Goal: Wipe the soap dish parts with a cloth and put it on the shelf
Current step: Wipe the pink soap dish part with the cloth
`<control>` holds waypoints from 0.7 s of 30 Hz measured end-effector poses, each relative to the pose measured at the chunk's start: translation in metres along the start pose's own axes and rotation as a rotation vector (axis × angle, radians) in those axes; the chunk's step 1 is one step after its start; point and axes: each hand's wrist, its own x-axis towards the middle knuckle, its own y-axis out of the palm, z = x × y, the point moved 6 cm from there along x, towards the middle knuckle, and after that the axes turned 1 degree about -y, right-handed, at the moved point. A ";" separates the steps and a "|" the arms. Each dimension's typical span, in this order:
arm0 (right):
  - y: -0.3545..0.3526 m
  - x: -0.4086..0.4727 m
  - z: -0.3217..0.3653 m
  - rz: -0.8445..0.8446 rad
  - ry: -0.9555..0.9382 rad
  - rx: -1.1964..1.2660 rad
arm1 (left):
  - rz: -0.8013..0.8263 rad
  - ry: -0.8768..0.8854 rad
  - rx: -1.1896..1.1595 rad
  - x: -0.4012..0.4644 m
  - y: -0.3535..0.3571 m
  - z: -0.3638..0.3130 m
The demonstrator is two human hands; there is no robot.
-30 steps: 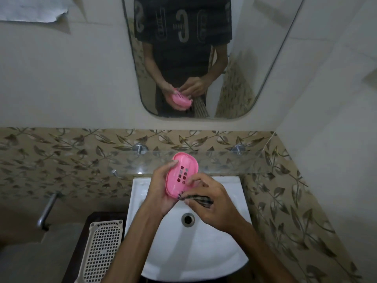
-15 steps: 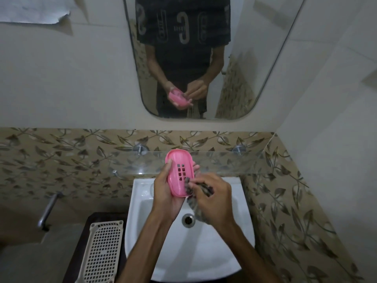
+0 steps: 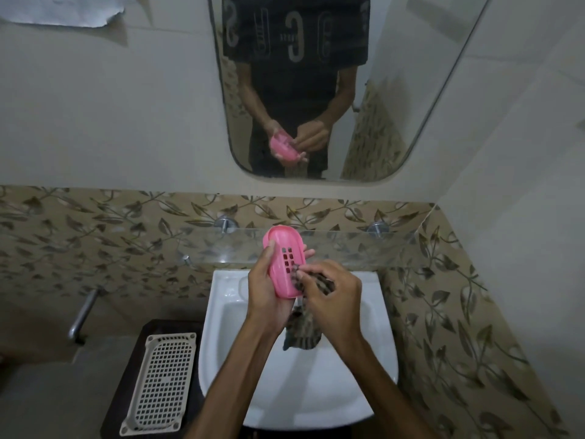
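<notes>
The pink soap dish [image 3: 284, 261] looks like thin moulded plastic: light, stiff, and probably a bit slick if any soap film is left on it. I'd judge the long edges the safest place to hold it, with the slotted middle kept free for wiping. It is up in the air over the white sink [image 3: 221, 327], just in front of the glass shelf [image 3: 348, 248] where it is meant to end up.

The left hand [image 3: 264, 299] cradles the dish from behind, thumb wrapped over the near long edge and fingertips showing past the far edge, so it grips the piece on both sides. The right hand [image 3: 332, 296] is curled tight around a dark patterned cloth [image 3: 300, 337], pinching a bunched bit of it against the lower part of the slotted face (the rest hangs loose below the wrists toward the basin). The cloth is soft and floppy, so it should follow the slots easily.

A pale plastic grid tray [image 3: 164, 378] lies on the dark stand left of the sink.
</notes>
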 end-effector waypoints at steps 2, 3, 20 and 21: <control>0.002 -0.003 -0.003 -0.003 0.061 0.006 | -0.023 0.016 -0.004 0.001 -0.003 0.002; 0.007 -0.009 0.003 0.030 0.036 0.012 | -0.034 0.012 -0.012 0.002 -0.005 0.002; 0.015 -0.008 0.005 0.056 -0.034 0.088 | -0.058 0.038 -0.097 0.000 -0.002 -0.001; 0.013 -0.003 -0.001 0.055 0.019 0.110 | -0.041 0.039 -0.099 -0.001 0.000 -0.003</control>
